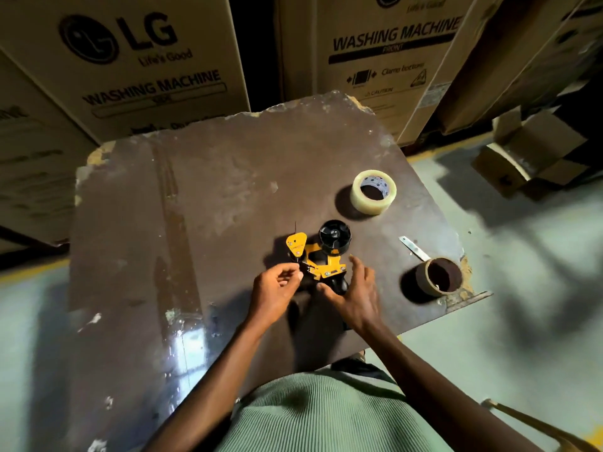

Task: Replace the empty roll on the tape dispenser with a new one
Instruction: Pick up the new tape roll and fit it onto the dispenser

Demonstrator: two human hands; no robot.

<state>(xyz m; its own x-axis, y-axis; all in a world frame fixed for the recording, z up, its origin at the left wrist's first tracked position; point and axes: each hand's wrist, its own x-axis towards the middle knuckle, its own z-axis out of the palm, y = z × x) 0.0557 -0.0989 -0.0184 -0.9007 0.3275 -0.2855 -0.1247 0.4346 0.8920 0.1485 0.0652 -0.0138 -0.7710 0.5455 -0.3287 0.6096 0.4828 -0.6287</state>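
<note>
Dispenser mid-table, both hands beside it, empty core at table edge

Both bare forearms come in from the bottom of the frame and meet just below its centre. The left hand is half curled, with the thumb and the fingertips drawn close together and pointing to the right. The right hand is spread wide, palm down, thumb stretched left and fingers pointing to the upper left.
</note>
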